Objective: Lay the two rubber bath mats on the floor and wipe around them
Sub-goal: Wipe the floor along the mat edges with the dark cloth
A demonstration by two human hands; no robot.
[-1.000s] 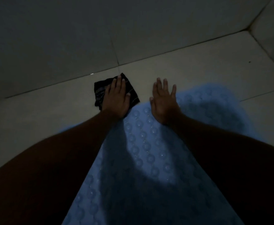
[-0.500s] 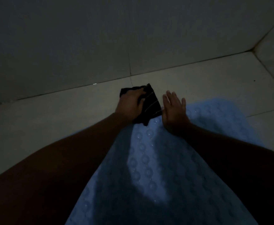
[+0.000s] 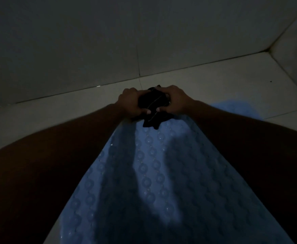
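The pale tiled floor (image 3: 214, 80) runs to the wall (image 3: 73, 41), leaving bare tile beyond and on either side of the blue rubber bath mat (image 3: 153, 173). The mat lies flat; no second mat is in view. The left hand (image 3: 130, 101) and right hand (image 3: 175, 101) both curl around a bunched dark cloth (image 3: 153, 104) above the mat's far edge, so the wiping looks unfinished.

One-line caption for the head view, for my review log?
Left hand and right hand grip a bunched dark cloth at the far end of a blue bath mat on the tiled floor.
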